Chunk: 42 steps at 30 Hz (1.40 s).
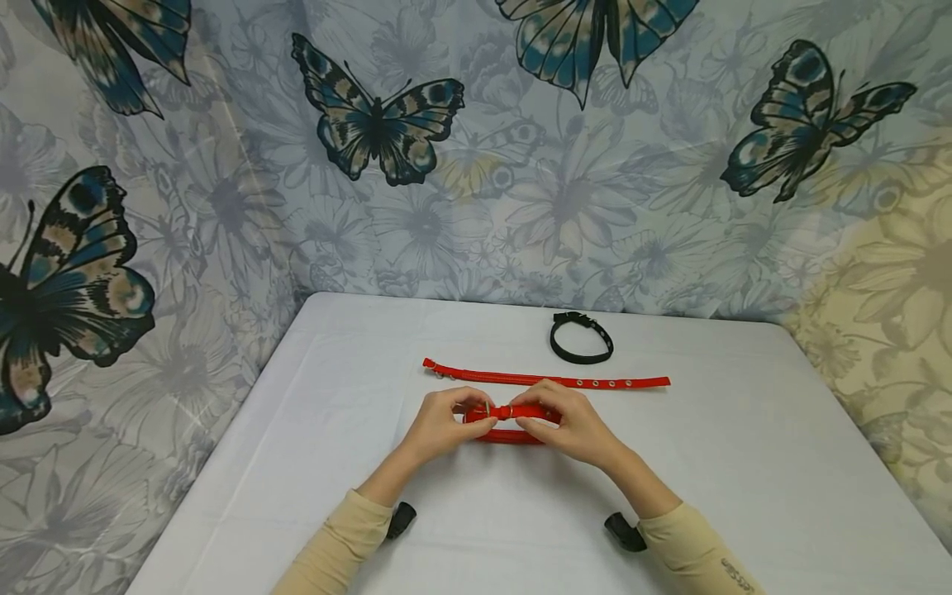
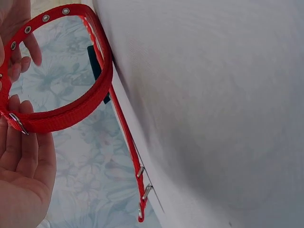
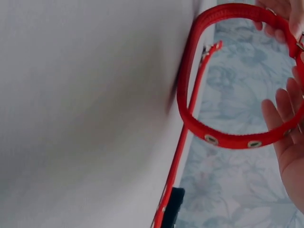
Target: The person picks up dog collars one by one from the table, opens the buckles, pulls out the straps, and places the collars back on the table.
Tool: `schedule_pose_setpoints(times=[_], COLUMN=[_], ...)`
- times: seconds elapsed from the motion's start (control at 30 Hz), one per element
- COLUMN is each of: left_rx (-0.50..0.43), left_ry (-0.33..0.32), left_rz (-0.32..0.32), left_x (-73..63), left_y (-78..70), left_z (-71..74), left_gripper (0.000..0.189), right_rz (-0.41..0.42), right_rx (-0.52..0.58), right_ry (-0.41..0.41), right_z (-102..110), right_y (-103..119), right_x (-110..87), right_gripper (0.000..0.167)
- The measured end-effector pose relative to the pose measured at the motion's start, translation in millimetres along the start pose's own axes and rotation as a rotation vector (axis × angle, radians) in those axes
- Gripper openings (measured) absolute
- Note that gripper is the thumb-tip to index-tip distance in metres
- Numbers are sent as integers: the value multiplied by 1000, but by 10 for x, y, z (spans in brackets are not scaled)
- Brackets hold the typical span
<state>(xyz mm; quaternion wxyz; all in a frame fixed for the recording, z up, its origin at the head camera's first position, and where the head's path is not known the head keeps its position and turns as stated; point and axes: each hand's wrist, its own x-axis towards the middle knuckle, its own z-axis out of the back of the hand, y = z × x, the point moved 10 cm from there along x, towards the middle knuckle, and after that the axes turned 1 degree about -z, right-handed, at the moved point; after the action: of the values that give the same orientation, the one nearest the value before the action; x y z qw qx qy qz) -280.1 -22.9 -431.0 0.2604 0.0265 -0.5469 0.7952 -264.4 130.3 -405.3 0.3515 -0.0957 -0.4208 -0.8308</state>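
Note:
My left hand [image 1: 445,423] and right hand [image 1: 574,426] pinch the two ends of a red collar [image 1: 513,438] between thumbs and fingers, close over the table. The collar is bent into a loop, its ends meeting at the buckle [image 1: 489,410] between my hands. In the left wrist view, a metal ring [image 2: 19,123] shows beside the left fingers [image 2: 28,152], and metal eyelets [image 2: 46,18] line the far part of the strap. The right wrist view has the loop's padded band [image 3: 184,80] near the tabletop. My fingers partly hide the buckle end.
Just beyond my hands, a second red collar [image 1: 521,379] lies stretched out flat on the white table [image 1: 357,347]. Behind it lies a black collar [image 1: 583,359] fastened in a loop. Butterfly-patterned cloth [image 1: 483,231] hangs behind the table's back edge and along the left side.

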Motion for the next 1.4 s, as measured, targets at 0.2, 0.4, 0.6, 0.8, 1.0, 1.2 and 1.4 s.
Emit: schedule_pose_setpoints(times=[0.2,0.4,0.6,0.8,1.0,1.2,1.4], left_rx=[37,42,56,61,53,19,14], left_ry=[18,13,11,8,-7,-28,-48], left_rz=[1,4,-6,-8,-12,30,54], left_x=[-3,-14,-17,-18,-16,-30,-42], left_y=[-24,-15,-4,10,21,74,106], left_z=[-36,-33,-29,-19,22,83,165], left_gripper=[13,14,15,14,14,14,19], right_rz=[-14,29,66,90,94,46,27], right_rx=[-13,-20,-19,-33,-134,-166,-169], right_ry=[-26,-10,13,26,29,-14,-36], right_z=[-21,-34,-45,-33,27,168,263], right_y=[14,28,39,64,49,-41,-105], right_x=[16,-2,-16,-23,-48,-105,-140], right_gripper=[19,22,26,29,30,32,31])
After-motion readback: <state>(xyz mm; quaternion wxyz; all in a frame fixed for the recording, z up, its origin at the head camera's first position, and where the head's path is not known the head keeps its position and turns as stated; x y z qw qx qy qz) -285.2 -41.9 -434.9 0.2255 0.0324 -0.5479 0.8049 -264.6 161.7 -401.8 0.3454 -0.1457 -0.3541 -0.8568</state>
